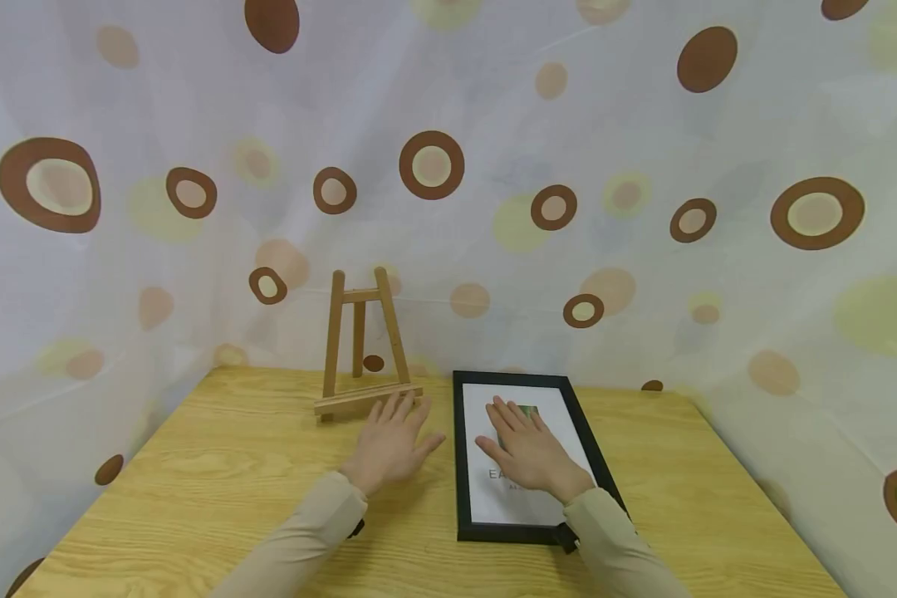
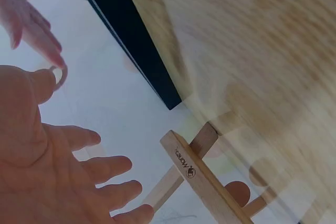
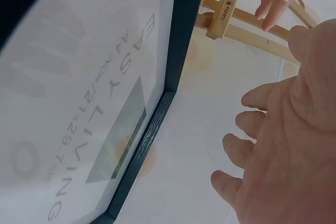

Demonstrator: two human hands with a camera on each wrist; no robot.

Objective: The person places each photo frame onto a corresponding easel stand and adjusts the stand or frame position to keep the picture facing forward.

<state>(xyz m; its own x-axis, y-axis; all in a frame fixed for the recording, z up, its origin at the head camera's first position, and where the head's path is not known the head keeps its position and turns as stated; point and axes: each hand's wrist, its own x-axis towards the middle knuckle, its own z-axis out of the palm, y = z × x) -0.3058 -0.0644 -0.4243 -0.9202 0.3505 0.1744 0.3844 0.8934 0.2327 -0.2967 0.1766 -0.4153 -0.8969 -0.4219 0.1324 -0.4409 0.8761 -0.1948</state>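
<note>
A small wooden easel (image 1: 366,397) stands upright at the back of the table, left of centre. To its right lies a black picture frame (image 1: 461,465) with a white sheet that bears printed letters and a small dark green picture. My left hand (image 1: 390,444), palm down with fingers spread, is just in front of the easel's ledge and holds nothing. Over the framed sheet, my right hand (image 1: 532,453) is held flat with straight fingers, also empty. The left wrist view shows the easel ledge (image 2: 202,182) beyond the fingertips. Both palms appear raised above the surface.
The wooden table (image 1: 232,465) has light yellow grain. Behind it and at both sides hangs a white cloth (image 1: 493,100) with brown, beige and yellow circles. Dark straps show at both wrists, below the sleeves.
</note>
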